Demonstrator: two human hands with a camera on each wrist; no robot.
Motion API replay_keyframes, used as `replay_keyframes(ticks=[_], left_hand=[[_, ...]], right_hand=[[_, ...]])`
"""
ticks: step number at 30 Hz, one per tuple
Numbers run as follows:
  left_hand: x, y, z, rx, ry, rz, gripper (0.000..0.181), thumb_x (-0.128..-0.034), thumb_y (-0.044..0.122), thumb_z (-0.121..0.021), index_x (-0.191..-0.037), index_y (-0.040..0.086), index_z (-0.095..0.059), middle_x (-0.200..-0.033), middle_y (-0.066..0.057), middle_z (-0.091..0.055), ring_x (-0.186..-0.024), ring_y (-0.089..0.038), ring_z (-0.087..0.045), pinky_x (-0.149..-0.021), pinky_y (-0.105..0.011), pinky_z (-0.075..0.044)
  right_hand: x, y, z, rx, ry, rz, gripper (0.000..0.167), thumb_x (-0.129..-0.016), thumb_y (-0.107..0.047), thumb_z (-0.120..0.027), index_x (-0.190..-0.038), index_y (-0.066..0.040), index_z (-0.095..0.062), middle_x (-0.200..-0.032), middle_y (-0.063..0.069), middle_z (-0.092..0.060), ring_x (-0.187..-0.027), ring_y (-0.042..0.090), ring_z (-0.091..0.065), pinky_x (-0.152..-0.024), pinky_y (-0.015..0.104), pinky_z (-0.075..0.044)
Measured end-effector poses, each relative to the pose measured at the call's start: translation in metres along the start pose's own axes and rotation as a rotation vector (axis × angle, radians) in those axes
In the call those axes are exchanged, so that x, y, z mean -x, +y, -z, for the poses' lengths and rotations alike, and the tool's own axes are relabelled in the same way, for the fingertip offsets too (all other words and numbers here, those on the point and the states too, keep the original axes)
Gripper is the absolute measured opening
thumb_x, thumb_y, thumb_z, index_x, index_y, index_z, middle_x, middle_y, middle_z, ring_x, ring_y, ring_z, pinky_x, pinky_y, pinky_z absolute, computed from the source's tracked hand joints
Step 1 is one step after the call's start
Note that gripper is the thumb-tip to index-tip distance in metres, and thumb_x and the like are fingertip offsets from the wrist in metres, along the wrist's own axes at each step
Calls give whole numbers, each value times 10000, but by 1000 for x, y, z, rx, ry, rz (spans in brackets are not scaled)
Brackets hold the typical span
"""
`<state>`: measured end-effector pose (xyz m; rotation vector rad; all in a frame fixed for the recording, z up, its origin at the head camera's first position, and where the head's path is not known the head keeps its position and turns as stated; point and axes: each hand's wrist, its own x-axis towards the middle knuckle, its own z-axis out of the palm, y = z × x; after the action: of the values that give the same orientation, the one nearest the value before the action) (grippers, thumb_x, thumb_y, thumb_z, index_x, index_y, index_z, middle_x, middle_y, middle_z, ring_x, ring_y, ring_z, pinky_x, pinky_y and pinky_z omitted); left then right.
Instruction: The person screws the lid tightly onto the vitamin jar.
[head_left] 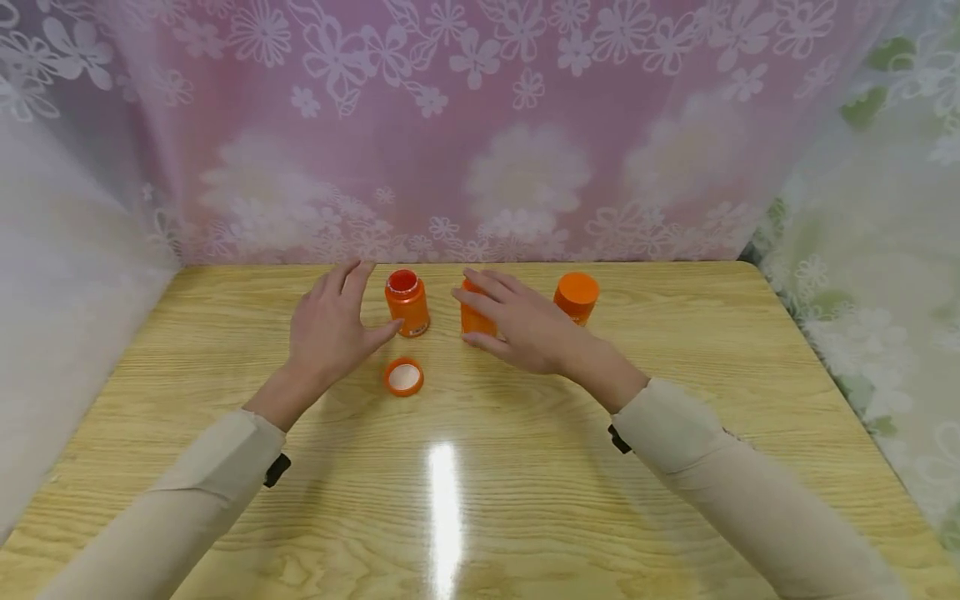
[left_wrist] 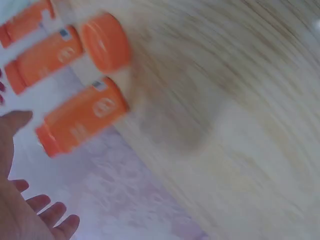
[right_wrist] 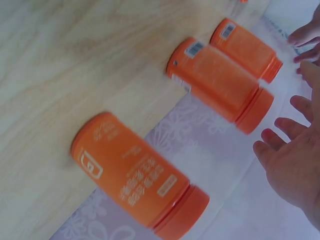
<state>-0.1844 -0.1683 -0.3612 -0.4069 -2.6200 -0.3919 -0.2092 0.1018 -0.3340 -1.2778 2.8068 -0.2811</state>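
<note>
On the far part of the table stand orange plastic bottles in a row. The left bottle (head_left: 409, 313) is uncapped, its round mouth showing. Its cap (head_left: 403, 378) lies on the wood in front, pale inside facing up. My left hand (head_left: 328, 325) is beside that bottle on the left, fingers spread, the thumb reaching toward it; whether it touches is unclear. In front of the capped middle bottle (right_wrist: 220, 82), my right hand (head_left: 529, 327) extends its fingers and partly hides it in the head view. A third bottle (right_wrist: 135, 172), capped, stands on the right behind the right forearm.
The light wood table (head_left: 360, 500) has a bright reflection near its front. A pink curtain with white flowers (head_left: 480, 167) hangs along the back edge. Pale floral cloth (head_left: 885, 275) hangs at the right side.
</note>
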Motion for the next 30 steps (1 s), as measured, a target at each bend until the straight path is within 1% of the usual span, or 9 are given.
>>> replay_keyframes(ticks=[4, 6, 9, 12, 15, 18, 20, 25, 30], left_hand=[[1, -14, -7, 20, -140, 79, 893, -746, 513, -755, -1414, 34, -404, -1391, -198, -423, -1175, -420, -477, -886, -576, -441], [1, -18, -12, 39, -205, 109, 916, -756, 551, -731, -1434, 49, -375, -1407, -197, -404, -1189, -425, -462, -898, -586, -429], [1, -26, -20, 78, -282, 116, 934, -765, 587, -707, -1449, 62, -346, -1420, -187, -385, -1204, -418, -448, -902, -586, -427], [0, -35, -28, 142, -357, 119, 953, -775, 602, -692, -1470, 76, -305, -1445, -184, -356, -1243, -409, -417, -916, -599, -413], [-1, -40, -35, 224, -410, 142, 985, -774, 610, -690, -1493, 91, -259, -1471, -186, -323, -1272, -404, -392, -943, -610, -387], [-3, -40, -43, 336, -427, 186, 986, -773, 580, -711, -1503, 112, -242, -1479, -167, -313, -1276, -388, -394, -975, -602, -362], [-5, -39, -48, 412, -420, 207, 971, -770, 557, -728, -1501, 128, -255, -1472, -134, -333, -1269, -366, -411, -985, -583, -365], [-12, -35, -58, 568, -407, 227, 948, -767, 510, -756, -1490, 130, -275, -1433, -96, -397, -1244, -346, -457, -982, -520, -405], [-17, -32, -65, 732, -387, 313, 903, -761, 430, -794, -1462, 134, -307, -1366, -81, -449, -1210, -322, -482, -983, -480, -418]], right_hand=[[3, -9, -8, 20, 5, 46, 594, -992, -459, -454, -1489, -152, -344, -1567, 81, -185, -1427, 258, -149, -1137, 418, -164], [3, -13, -14, 52, 20, 77, 581, -995, -448, -455, -1482, -147, -359, -1560, 92, -204, -1424, 256, -160, -1142, 401, -145], [3, -19, -21, 125, 56, 132, 549, -995, -423, -473, -1463, -147, -398, -1550, 96, -237, -1421, 259, -171, -1151, 393, -68], [3, -24, -27, 175, 108, 180, 513, -989, -399, -496, -1437, -154, -444, -1535, 96, -276, -1419, 268, -180, -1148, 396, 4], [2, -29, -31, 177, 135, 211, 493, -982, -380, -518, -1421, -161, -466, -1526, 90, -297, -1412, 272, -199, -1149, 404, -4], [1, -33, -37, 152, 131, 234, 492, -979, -371, -529, -1419, -158, -468, -1529, 91, -290, -1407, 271, -213, -1150, 415, -34], [0, -35, -42, 130, 121, 250, 494, -978, -363, -534, -1421, -156, -465, -1531, 95, -287, -1400, 278, -231, -1150, 419, -62], [-4, -39, -54, 95, 68, 247, 514, -980, -365, -525, -1444, -165, -430, -1541, 84, -266, -1385, 257, -261, -1145, 363, -124], [-8, -43, -64, 56, 10, 228, 513, -990, -382, -496, -1452, -173, -414, -1537, 85, -277, -1382, 245, -266, -1136, 346, -167]])
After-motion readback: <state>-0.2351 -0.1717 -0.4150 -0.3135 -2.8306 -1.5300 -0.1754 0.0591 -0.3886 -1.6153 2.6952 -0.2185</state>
